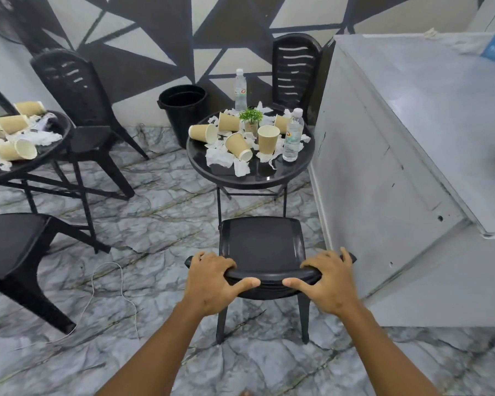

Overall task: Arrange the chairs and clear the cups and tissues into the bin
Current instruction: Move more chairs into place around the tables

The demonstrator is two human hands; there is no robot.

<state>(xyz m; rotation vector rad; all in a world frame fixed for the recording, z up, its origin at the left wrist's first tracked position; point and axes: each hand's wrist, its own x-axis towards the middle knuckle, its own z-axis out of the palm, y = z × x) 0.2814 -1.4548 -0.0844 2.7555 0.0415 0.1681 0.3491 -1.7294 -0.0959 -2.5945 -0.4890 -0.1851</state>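
both hands, left [210,281] and right [330,281], have fingers clamped on the black chair's [262,247] backrest, facing the littered table [269,175].

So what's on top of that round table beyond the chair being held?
On the round table: five paper cups, one upright, four tipped; crumpled tissues; two water bottles; a small potted plant. Anything beneath the tissues is hidden.

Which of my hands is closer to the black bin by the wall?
Left. The left hand grips the left end of the chair back, nearly in line with the bin; the right hand grips the right end, farther right.
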